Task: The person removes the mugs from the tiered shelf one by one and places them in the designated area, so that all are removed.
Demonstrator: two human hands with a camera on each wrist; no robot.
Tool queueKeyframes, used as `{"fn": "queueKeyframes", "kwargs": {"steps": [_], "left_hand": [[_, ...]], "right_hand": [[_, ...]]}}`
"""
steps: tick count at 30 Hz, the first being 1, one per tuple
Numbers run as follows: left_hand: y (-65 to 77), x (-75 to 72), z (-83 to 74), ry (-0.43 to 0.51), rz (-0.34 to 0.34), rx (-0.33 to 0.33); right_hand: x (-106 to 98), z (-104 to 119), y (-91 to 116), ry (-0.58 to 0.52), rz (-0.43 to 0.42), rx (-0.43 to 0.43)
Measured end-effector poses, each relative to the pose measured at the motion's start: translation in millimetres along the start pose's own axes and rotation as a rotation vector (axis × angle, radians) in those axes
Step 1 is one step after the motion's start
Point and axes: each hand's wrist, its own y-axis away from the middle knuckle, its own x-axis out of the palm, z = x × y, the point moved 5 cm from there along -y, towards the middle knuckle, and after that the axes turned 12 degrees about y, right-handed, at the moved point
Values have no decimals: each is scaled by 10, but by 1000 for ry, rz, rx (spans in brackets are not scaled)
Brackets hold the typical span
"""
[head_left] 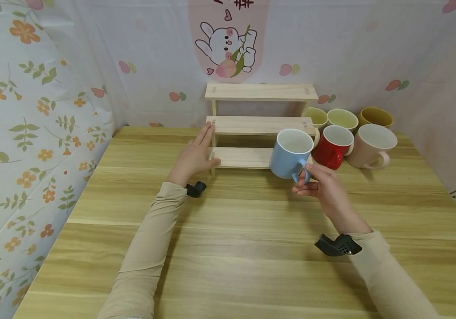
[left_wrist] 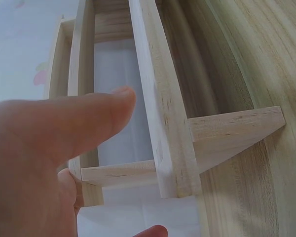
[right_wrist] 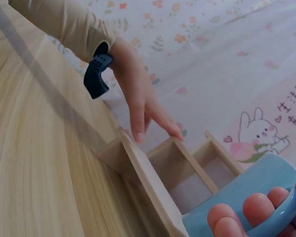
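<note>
A three-tier wooden step shelf (head_left: 259,125) stands at the back of the wooden table (head_left: 243,239). My left hand (head_left: 194,156) rests with straight fingers against the shelf's left end (left_wrist: 163,128), touching its side. My right hand (head_left: 323,185) grips the handle of a light blue mug (head_left: 290,153), holding it just above the lowest step near the shelf's right end. In the right wrist view the fingers curl round the blue mug's handle (right_wrist: 276,215), with the left hand (right_wrist: 143,106) on the shelf (right_wrist: 153,182) beyond.
Right of the shelf stand a red mug (head_left: 333,146), a pale pink mug (head_left: 371,145), two pale yellow-green mugs (head_left: 342,118) and a mustard mug (head_left: 376,116). Floral cloth walls (head_left: 32,124) close in the left, back and right.
</note>
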Motion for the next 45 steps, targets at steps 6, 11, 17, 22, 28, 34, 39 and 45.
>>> {"fn": "queueKeyframes", "kwargs": {"steps": [6,11,17,22,28,34,39,45], "left_hand": [[-4,-6,-18,4,-2,3],[-4,-3,-28,7,7,-2],[0,-1,-30,-1,8,-4],[0,0,-28,1,2,2],[3,-1,-26,-8,-1,7],[18,-17,-31,-15,-4,11],[18,-25,-26,-30,-3,7],[18,-14,-27,-28,9,8]], "right_hand": [[-197,33,122,-41,-3,-41],[-370,65,225,-88,-16,-78],[-566,70,340,-126,-55,-96],[-724,41,445,-137,-94,-101],[-931,2,558,-173,-152,-96],[-1148,-69,624,-217,-211,-58],[-1272,-169,623,-259,-246,-24],[-1321,-301,598,-254,-236,14]]}}
